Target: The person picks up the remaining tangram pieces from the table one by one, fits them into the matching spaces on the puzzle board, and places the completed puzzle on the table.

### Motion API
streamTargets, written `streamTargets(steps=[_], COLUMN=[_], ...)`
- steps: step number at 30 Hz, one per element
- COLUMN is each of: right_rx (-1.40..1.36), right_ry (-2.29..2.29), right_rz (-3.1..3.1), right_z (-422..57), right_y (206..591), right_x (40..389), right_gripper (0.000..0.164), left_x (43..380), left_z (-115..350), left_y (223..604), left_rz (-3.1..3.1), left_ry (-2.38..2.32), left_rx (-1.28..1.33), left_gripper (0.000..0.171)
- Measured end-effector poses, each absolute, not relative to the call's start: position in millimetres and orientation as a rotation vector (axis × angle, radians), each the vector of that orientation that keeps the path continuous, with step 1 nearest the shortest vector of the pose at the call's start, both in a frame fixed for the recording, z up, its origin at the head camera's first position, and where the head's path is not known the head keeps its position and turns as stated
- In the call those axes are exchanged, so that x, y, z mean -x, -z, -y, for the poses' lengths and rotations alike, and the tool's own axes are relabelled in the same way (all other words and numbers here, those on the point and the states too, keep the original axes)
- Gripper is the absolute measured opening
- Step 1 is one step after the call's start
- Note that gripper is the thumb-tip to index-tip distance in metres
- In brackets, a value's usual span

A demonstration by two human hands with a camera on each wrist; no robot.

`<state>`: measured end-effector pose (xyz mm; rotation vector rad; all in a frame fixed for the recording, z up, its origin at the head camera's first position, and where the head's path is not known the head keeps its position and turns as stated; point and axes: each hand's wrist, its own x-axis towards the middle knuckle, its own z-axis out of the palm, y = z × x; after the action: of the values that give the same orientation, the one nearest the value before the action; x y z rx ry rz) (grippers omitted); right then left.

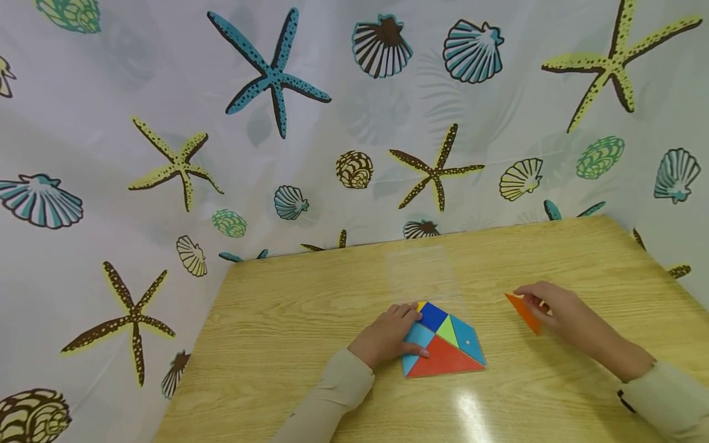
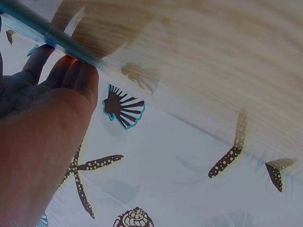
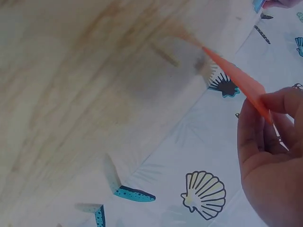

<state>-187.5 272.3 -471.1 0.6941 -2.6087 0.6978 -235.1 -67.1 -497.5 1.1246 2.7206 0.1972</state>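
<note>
A tangram set (image 1: 445, 351) of coloured flat pieces lies on the wooden table, within a thin clear border. It shows a large red triangle (image 1: 445, 360), a dark blue square (image 1: 433, 316), a small light green triangle (image 1: 447, 332) and blue pieces. My left hand (image 1: 390, 335) rests on its left side, fingers at the top corner and thumb by the red triangle, covering part of it. To the right, my right hand (image 1: 559, 311) pinches an orange triangle (image 3: 241, 82) by one end between thumb and fingers, tilted over the table. In the left wrist view, my fingers (image 2: 85, 78) meet a teal edge.
A clear plastic sheet (image 1: 423, 271) lies on the table (image 1: 299, 307) behind the tangram set. A white curtain (image 1: 310, 160) printed with starfish and shells hangs along the table's back and sides.
</note>
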Motion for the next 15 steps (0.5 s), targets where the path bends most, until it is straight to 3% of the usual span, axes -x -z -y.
streamTargets(steps=[6,15], right_rx=[-0.778,-0.727], right_ry=[-0.818,-0.894], right_rz=[2.689,2.667], right_z=[-265,-246], right_y=[469,465], right_x=[186,198], right_gripper=[0.036,0.024], left_x=[235,235], left_z=[67,69], left_y=[496,499], left_rz=[-2.718,-2.715], left_ry=[-0.198,-0.209], left_rx=[-1.127,-1.129], left_gripper=[0.078,0.078])
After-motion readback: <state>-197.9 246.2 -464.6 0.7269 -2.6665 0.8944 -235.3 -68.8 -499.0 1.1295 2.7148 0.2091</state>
